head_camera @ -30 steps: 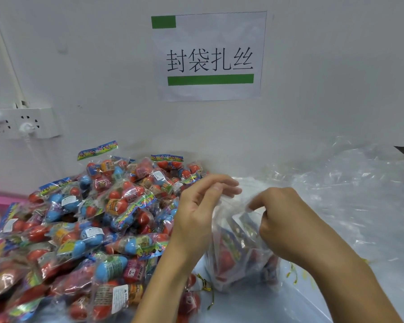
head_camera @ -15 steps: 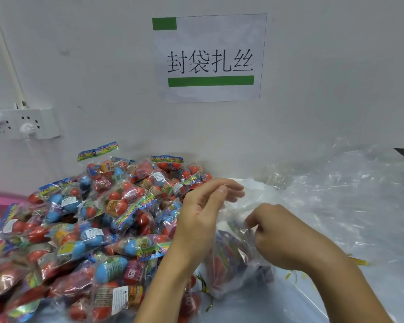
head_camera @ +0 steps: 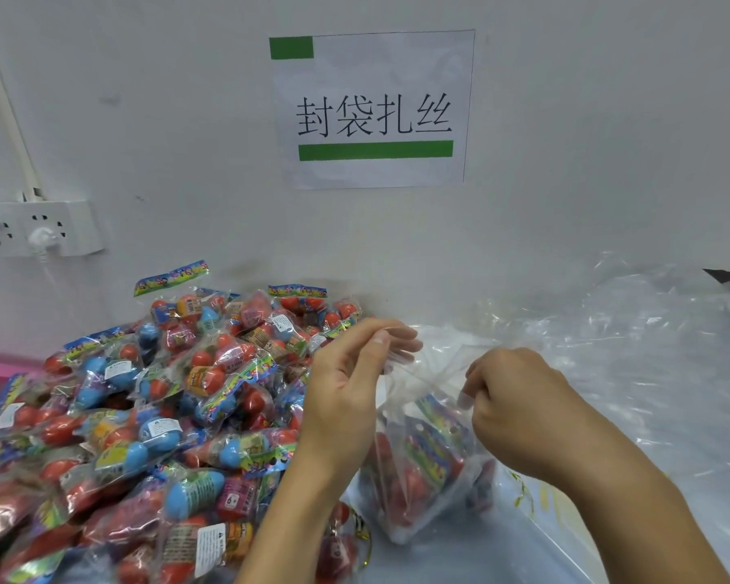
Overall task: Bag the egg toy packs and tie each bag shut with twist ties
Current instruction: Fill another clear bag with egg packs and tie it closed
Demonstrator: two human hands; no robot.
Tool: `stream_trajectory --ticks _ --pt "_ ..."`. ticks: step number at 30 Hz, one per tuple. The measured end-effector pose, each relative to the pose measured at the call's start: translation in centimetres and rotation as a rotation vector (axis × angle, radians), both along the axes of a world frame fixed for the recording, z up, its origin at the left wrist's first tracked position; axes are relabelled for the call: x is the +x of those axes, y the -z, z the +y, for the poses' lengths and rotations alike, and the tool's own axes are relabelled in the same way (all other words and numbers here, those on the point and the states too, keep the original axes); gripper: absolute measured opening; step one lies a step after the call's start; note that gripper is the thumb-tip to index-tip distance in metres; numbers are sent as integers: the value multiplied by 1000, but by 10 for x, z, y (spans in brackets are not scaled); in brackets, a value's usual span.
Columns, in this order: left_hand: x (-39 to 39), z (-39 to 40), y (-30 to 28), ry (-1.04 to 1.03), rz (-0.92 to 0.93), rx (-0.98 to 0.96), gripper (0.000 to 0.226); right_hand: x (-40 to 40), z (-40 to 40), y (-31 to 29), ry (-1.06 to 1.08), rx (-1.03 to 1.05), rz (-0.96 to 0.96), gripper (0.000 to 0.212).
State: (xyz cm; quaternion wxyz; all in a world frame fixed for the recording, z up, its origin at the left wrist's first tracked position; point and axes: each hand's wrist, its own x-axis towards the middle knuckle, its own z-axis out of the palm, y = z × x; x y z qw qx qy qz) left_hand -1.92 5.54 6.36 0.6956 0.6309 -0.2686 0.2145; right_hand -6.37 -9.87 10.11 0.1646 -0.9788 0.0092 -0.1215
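Note:
A clear plastic bag holding egg toy packs with red eggs hangs between my hands, low in the middle. My left hand pinches the bag's top edge between thumb and fingers on the left side. My right hand grips the opposite side of the bag's mouth with curled fingers. A large heap of egg toy packs, red and blue eggs in printed wrappers, fills the table's left half. Gold twist ties lie on the table by my right forearm.
A pile of empty clear bags covers the right side. The white wall carries a printed sign and a power socket strip at left. A pink surface shows at the far left edge.
Both hands have kept hold of the bag's mouth. My right hand dropped lower and then came back a little, and the bag's top edge is now stretched flatter between the hands.

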Motion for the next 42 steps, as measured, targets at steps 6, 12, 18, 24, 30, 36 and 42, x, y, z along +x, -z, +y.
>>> stream_trajectory --ticks 6,12,18,24,30,36,42 --pt "0 -2 2 9 -1 30 32 -5 2 -1 -25 -36 171 38" --pt "-1 -1 2 6 -1 34 31 1 -3 4 -12 -23 167 36" --pt "-1 -2 2 13 3 47 30 6 -6 13 -19 -23 216 37" --pt "-2 -3 2 20 4 52 31 8 -3 14 -48 -20 229 37" --pt "-2 -3 1 22 6 57 31 6 1 13 -37 -48 299 27" --pt "-2 -3 2 31 14 69 30 8 2 15 -32 -25 322 24" --pt "-2 -2 1 25 5 46 31 11 0 17 -33 35 280 16"
